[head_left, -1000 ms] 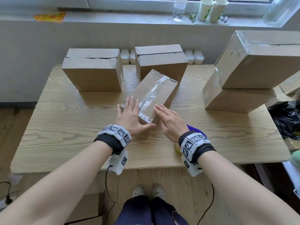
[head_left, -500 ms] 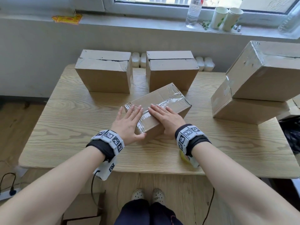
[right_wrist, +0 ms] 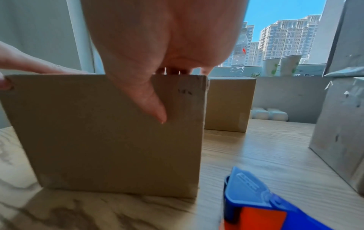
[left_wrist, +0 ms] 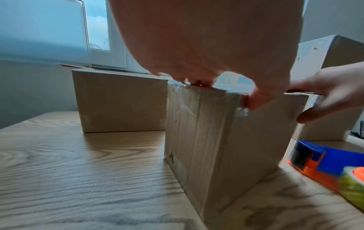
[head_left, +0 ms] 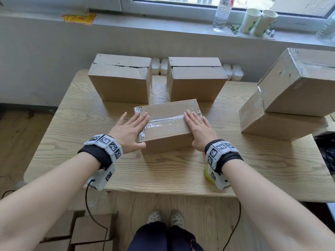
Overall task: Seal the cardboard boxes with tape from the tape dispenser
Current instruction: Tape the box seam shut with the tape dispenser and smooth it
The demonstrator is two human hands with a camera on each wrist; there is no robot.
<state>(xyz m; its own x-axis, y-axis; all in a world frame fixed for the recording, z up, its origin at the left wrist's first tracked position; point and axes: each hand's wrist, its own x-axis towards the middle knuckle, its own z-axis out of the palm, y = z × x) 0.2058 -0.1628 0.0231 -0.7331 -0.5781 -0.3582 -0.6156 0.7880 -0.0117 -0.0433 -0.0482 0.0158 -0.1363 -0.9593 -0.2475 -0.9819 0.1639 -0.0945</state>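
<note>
Your left hand and right hand lie flat on the box, neither grip closed. They press the tape down near the tabletop's front edge.

This looks like a plain room in a flat or small office high in a city block, though the views do not settle which. A wood-grain table stands against a grey wall under a window sill that carries a water bottle and two paper cups, and tall apartment towers show through the glass. Several brown cardboard boxes on the table and more on the wooden floor give it the air of a makeshift packing spot.
</note>
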